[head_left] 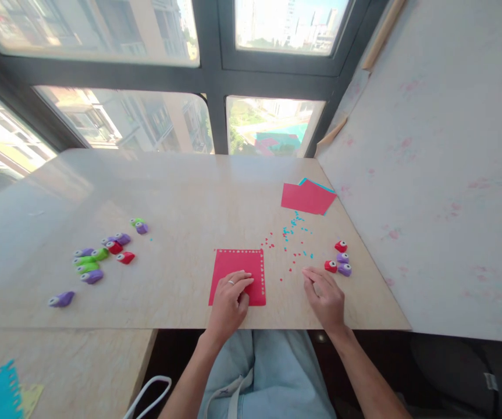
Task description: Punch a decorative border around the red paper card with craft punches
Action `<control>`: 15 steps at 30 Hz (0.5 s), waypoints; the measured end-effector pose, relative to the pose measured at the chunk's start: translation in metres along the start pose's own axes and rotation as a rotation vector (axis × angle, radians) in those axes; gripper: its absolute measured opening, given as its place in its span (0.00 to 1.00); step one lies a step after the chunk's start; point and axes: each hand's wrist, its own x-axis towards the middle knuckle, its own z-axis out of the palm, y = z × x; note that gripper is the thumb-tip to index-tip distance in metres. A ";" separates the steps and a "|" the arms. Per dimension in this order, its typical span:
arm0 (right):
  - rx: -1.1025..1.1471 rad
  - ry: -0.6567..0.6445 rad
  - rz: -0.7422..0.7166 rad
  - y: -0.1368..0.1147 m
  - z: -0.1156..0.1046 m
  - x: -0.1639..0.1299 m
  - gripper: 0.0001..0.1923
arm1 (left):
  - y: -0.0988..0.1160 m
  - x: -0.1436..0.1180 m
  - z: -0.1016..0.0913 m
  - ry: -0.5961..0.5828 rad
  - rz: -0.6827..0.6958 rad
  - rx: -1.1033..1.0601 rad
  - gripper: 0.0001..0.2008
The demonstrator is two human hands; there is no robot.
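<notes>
Left hand (230,302) is pressing flat, grasping nothing, on red sheet (238,276), punched along top and right edges only; right hand (326,298) is resting open and empty near punches (340,259).

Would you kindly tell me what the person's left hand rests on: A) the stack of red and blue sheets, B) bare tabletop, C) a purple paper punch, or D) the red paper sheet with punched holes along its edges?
D: the left hand lies flat on the red paper sheet, whose top and right edges show rows of small holes.
</notes>
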 end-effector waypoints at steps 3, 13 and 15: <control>0.048 -0.010 0.012 -0.002 -0.002 0.001 0.09 | 0.001 0.000 0.000 0.000 -0.004 -0.005 0.21; 0.060 -0.090 0.167 0.001 0.000 0.000 0.10 | 0.003 0.000 -0.002 -0.003 -0.011 -0.006 0.22; 0.085 -0.159 0.119 0.001 0.002 -0.002 0.10 | 0.003 0.000 -0.002 -0.001 -0.009 -0.004 0.22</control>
